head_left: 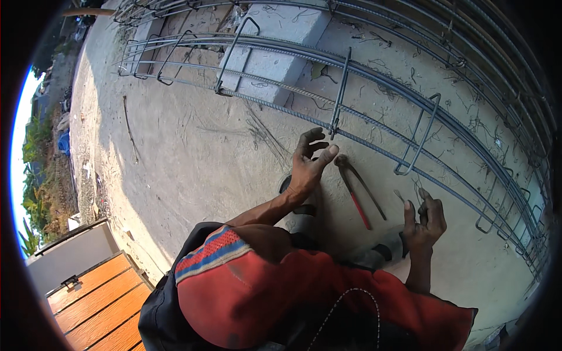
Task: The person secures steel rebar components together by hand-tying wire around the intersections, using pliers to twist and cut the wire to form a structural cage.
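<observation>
My left hand (311, 167) is raised just below a steel stirrup (341, 93) on the near rebar cage (281, 109). Its thumb and fingers are apart, and I see nothing between them. Farther right, the curled fingers of my right hand (425, 224) hold a thin piece of tie wire (418, 188), whose ends stick up toward the cage. Both hands have darkened fingertips. Between the hands, a pair of pincers (356, 190) lies on the concrete, its jaws toward the cage; one handle is red, the other dark.
A pale block (272, 50) sits beneath the cage. More rebar (468, 58) stretches along the far right. Loose wire (266, 131) lies on the ground left of my left hand. My boots are below my hands. An orange slatted panel (102, 298) stands at lower left.
</observation>
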Action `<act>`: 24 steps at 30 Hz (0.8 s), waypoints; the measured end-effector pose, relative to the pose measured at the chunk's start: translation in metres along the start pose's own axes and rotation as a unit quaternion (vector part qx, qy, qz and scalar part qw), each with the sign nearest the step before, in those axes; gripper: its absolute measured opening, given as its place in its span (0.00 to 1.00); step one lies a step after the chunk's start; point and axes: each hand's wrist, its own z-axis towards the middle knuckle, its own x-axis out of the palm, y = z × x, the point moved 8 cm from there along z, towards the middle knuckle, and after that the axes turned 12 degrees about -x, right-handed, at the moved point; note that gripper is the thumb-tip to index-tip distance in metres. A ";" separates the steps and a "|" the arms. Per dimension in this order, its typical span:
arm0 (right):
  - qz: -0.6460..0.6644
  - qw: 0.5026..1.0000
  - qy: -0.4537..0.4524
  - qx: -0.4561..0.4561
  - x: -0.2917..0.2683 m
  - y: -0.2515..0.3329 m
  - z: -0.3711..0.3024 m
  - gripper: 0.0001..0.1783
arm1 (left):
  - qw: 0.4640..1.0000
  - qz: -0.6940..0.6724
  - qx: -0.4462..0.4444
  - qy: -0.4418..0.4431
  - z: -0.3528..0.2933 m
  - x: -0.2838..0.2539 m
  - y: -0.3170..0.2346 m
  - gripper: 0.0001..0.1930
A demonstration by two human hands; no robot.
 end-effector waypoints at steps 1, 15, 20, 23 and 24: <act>-0.051 0.999 0.008 0.016 -0.013 -0.005 0.013 0.21 | 0.999 -0.004 0.011 0.034 0.008 0.019 -0.006 0.38; -0.232 0.940 0.184 0.173 -0.006 -0.074 0.069 0.29 | 0.957 -0.146 -0.153 0.199 0.047 0.066 -0.003 0.16; -0.249 0.940 0.169 0.162 -0.043 -0.106 0.050 0.28 | 0.962 -0.167 -0.150 0.158 0.044 0.065 -0.009 0.14; -0.174 0.959 0.151 0.163 -0.044 -0.105 0.048 0.28 | 0.958 -0.155 -0.162 0.178 0.045 0.065 -0.008 0.13; -0.114 0.973 0.135 0.151 -0.041 -0.100 0.050 0.28 | 0.957 -0.153 -0.162 0.187 0.046 0.064 -0.010 0.13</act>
